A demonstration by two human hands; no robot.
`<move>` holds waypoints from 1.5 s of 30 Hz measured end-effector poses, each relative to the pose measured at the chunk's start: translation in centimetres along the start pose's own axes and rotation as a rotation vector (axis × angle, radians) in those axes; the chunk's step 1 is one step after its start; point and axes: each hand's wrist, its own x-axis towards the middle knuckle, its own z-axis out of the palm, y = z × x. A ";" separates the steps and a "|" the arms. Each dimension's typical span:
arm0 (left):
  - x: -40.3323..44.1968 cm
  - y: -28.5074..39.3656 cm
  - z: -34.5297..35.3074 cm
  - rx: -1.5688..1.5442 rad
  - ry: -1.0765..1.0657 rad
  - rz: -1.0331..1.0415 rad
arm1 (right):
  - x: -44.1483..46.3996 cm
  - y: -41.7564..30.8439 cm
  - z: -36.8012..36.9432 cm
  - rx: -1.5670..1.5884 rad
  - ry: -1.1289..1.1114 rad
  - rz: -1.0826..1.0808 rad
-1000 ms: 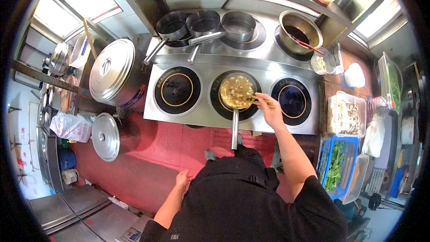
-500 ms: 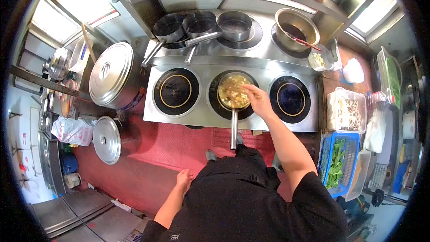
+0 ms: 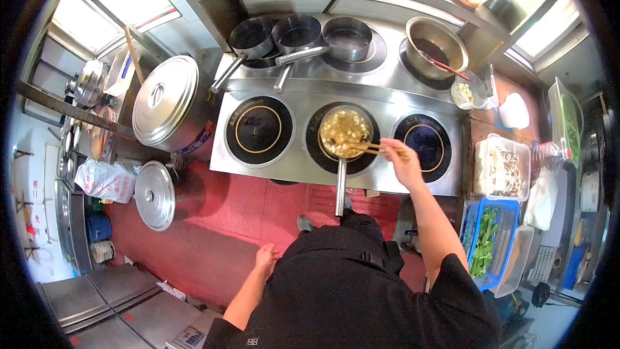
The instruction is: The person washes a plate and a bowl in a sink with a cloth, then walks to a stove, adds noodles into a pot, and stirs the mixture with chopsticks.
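Note:
Chopsticks [image 3: 367, 147] are gripped in my right hand [image 3: 405, 163], which is closed around them to the right of a small saucepan. Their tips reach into the pan at its lower right edge. The saucepan [image 3: 340, 181] stands on the middle front burner, its long metal handle pointing toward me. In it is a yellowish broth [image 3: 342, 126] with pale chunks. My left hand [image 3: 266, 261] hangs low beside my body over the red floor, fingers curled in, with nothing visible in them.
Three dark saucepans [image 3: 349, 40] and a large metal bowl [image 3: 456, 48] stand on the back row. Front burners [image 3: 258, 130] flank the pan. A lidded stockpot [image 3: 169, 100] is at left. On the right are a tub of sliced mushrooms [image 3: 504, 167] and a blue basket [image 3: 515, 245] of greens.
My right hand has moved right, away from over the pan, and the chopsticks now show clearly. The chunks in the broth have shifted. The left hand has hardly moved.

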 end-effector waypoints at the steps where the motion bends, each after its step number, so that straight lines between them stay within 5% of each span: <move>1: 0.1 0.0 0.1 -0.037 -0.001 0.013 | 0.4 -0.2 -0.9 0.016 0.057 0.026; 7: 0.7 0.1 0.3 -0.067 -0.031 0.015 | 2.1 -0.1 3.2 0.017 -0.157 -0.039; 10: 0.3 0.8 0.3 -0.026 -0.047 0.031 | 5.1 0.3 6.1 -0.160 0.001 -0.199; 16: 1.6 0.0 -0.2 -0.063 -0.031 0.048 | 7.1 2.1 -0.5 -0.111 0.270 -0.148; 19: 1.1 -0.9 -0.1 -0.057 -0.014 0.031 | 3.2 1.4 -1.4 -0.225 0.182 -0.074; 23: 0.1 -0.7 0.3 0.190 0.011 0.120 | 0.6 1.0 2.2 0.145 0.064 0.052; 27: -0.5 0.6 0.4 0.258 -0.023 0.152 | 0.3 1.2 -0.6 0.072 -0.034 0.111; 29: -0.2 0.9 0.7 -0.090 -0.023 0.053 | 0.4 0.3 -2.3 0.095 0.063 0.131; 36: 1.4 2.3 2.1 0.056 -0.075 0.077 | 4.0 1.9 4.4 0.093 -0.011 -0.074; 40: 2.4 5.2 3.8 0.028 -0.120 0.123 | 4.0 2.2 1.3 -0.011 0.230 -0.120; 45: 0.5 11.6 9.7 0.192 -0.257 0.233 | 0.1 1.5 -1.5 -0.164 0.147 -0.038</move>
